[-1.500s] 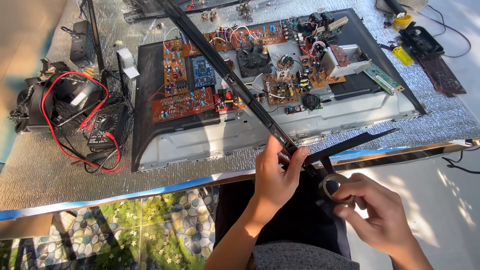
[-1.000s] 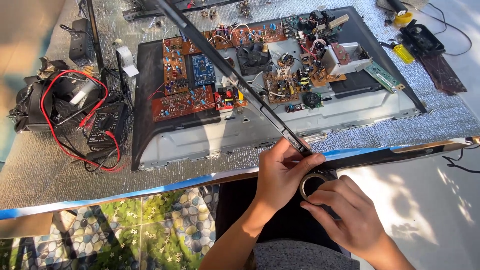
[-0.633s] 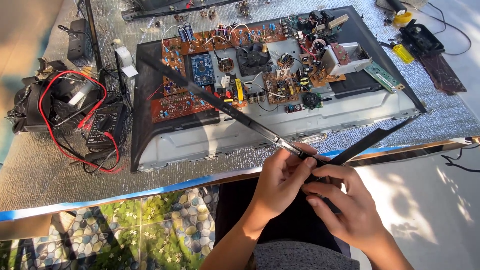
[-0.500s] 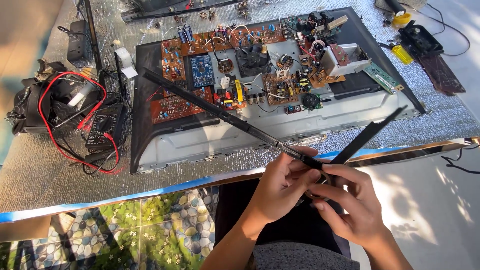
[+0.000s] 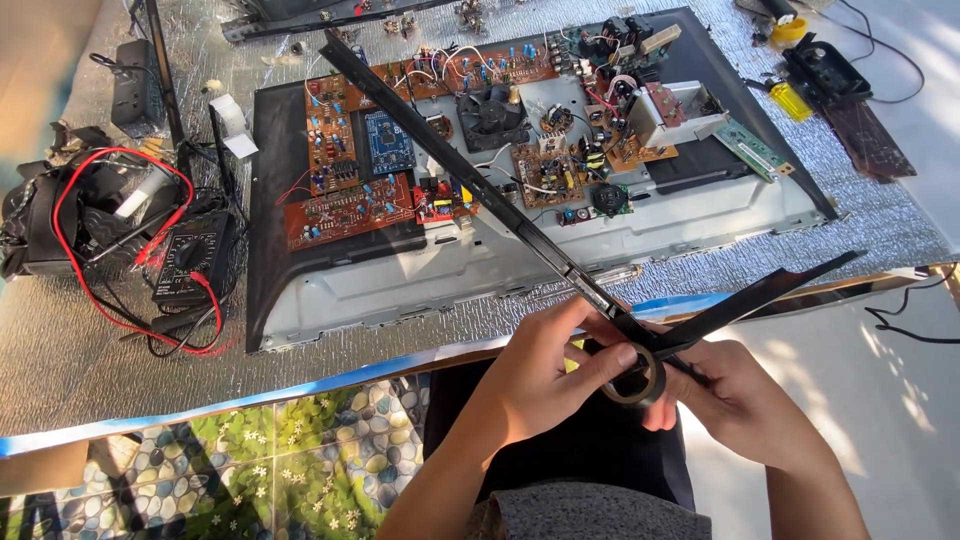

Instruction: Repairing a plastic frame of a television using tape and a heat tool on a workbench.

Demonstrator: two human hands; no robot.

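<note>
Multimeter [image 5: 185, 262] left of circuit boards [image 5: 360, 175]

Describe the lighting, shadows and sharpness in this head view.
Head view: hard sunlight; the foil-covered table glitters, the floor at right is washed out with leaf shadows. The hands, left and right, on the black tape roll look sharp; no obvious blur.

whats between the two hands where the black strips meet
In the head view, a roll of black tape sits between the left hand and right hand, right under the corner where the two long black strips join.
</note>
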